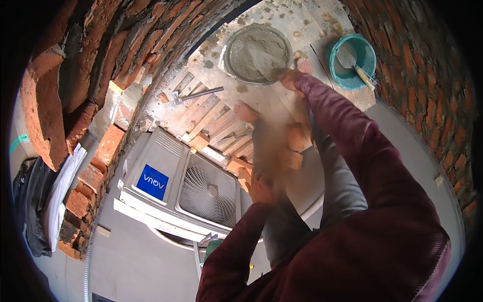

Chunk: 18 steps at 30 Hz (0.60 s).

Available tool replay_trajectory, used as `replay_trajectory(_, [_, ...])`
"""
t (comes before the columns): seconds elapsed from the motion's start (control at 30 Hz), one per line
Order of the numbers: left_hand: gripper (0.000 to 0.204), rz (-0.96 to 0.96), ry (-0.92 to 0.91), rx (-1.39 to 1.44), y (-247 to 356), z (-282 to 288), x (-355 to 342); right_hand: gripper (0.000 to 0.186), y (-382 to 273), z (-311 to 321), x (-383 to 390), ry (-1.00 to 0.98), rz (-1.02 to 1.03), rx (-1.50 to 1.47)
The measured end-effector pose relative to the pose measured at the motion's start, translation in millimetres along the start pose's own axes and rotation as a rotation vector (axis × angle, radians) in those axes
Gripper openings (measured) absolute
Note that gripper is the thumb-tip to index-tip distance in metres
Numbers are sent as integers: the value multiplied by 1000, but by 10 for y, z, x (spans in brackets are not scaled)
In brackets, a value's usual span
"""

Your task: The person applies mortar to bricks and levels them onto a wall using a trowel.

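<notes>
My right hand (291,79) grips the handle of a trowel (266,63), whose blade sits in grey mortar inside a round tub (230,59) on the board floor. My left hand (260,187) is low by my leg (284,231), fingers extended, beside orange brick pieces (236,166); a brownish blur hides some of what is around it. My bare feet (245,111) stand on the boards. A teal bucket (363,78) with a second trowel (367,80) stands right of the tub.
An air-conditioner outdoor unit (161,153) lies below the boards. Rough brick walls (407,70) flank both sides, with protruding bricks (55,105) at left. A hammer-like tool (201,94) rests on slatted wood (211,118). Black and white sheeting (65,191) hangs at far left.
</notes>
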State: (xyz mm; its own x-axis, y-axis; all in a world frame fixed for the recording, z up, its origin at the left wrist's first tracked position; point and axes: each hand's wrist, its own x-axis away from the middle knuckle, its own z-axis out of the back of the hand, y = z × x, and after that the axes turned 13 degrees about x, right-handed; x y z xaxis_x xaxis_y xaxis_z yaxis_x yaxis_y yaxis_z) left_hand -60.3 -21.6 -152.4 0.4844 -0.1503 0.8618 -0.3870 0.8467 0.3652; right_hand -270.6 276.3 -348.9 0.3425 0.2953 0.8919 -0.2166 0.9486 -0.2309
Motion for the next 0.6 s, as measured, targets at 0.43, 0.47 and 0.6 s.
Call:
replay_trajectory(0.43, [49, 148, -78, 27, 83, 111, -110, 32, 37, -87, -393, 36, -245, -671])
replay_trajectory(0.47, [48, 136, -76, 29, 67, 113, -106, 30, 23, -103, -492, -37, -206, -985])
replay_trajectory(0.6, [46, 145, -59, 55, 75, 118, -89, 26, 122, -253, -407, -466, 117, -2152])
